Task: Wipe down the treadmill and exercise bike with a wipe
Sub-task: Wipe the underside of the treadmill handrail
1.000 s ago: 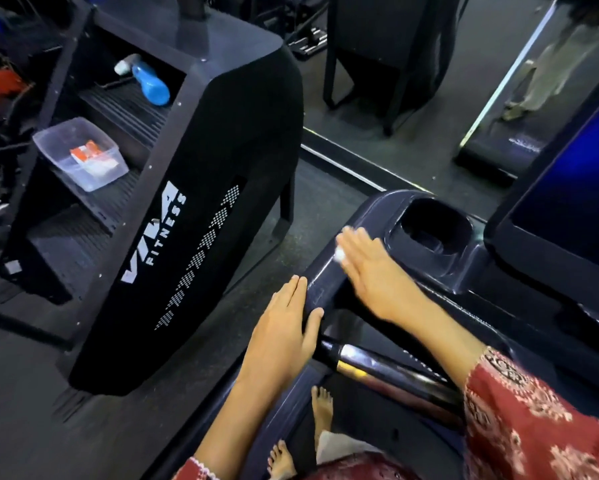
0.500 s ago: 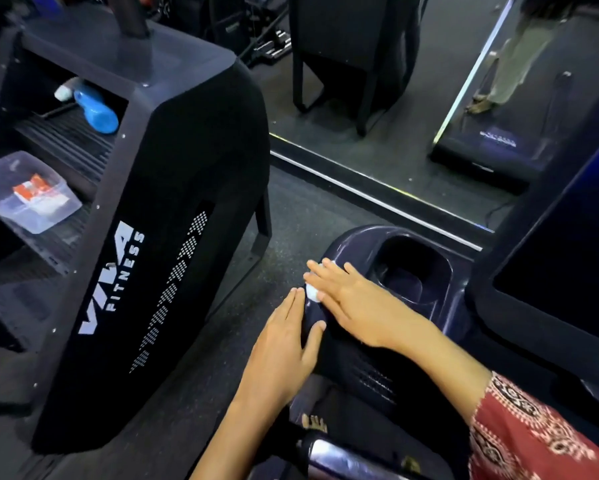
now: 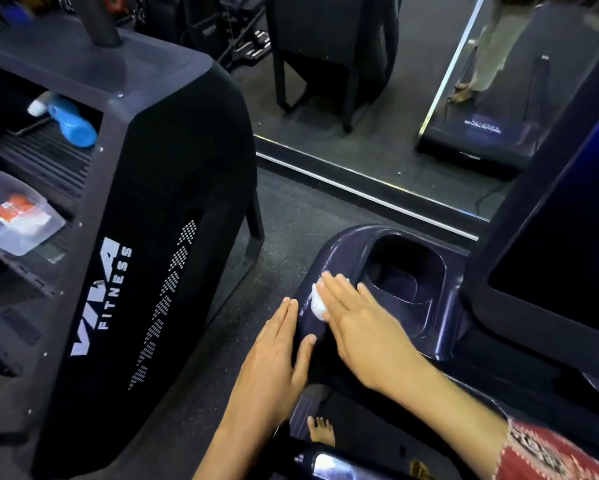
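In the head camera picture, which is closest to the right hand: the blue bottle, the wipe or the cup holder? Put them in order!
1. Wipe: under the right hand's fingers, on the treadmill corner.
2. Cup holder: just past the hand, up and to the right.
3. Blue bottle: far left, on the black machine's upper shelf.
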`<state>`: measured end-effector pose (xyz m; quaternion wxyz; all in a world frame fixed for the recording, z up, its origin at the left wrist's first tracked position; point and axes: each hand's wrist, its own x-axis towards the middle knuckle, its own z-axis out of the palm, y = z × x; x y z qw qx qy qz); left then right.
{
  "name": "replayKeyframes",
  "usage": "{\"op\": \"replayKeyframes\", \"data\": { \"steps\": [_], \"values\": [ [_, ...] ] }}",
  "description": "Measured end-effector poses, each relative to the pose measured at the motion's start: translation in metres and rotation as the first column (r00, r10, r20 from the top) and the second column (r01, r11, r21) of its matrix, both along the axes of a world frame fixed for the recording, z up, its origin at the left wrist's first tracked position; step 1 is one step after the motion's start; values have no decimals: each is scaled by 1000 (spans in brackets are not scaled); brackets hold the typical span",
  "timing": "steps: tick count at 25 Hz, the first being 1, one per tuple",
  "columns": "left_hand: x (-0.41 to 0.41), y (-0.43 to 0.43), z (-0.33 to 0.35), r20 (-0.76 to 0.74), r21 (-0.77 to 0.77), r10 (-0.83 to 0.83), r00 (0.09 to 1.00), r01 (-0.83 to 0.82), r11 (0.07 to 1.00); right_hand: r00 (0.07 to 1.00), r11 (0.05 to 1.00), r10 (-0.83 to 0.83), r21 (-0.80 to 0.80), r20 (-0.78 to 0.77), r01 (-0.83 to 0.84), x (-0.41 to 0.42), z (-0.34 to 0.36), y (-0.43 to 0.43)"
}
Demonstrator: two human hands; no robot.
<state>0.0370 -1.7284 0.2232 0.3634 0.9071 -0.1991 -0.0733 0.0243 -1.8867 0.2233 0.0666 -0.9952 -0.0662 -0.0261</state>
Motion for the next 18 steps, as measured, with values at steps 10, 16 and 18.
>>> {"op": "replayKeyframes", "data": {
  "steps": [10, 16, 18],
  "values": [
    [-27, 28, 1, -24, 24, 23, 999, -22, 999, 982, 944, 187, 270, 35, -189, -16, -1, 8],
    [-54, 52, 6, -33, 49, 73, 997, -71, 996, 995, 931, 75, 353, 61, -92, -9, 1, 55],
    [-67, 62, 5, -51, 23, 88, 995, -87, 996, 963, 908, 256, 321, 83, -270, -46, -1, 62]
  ]
}}
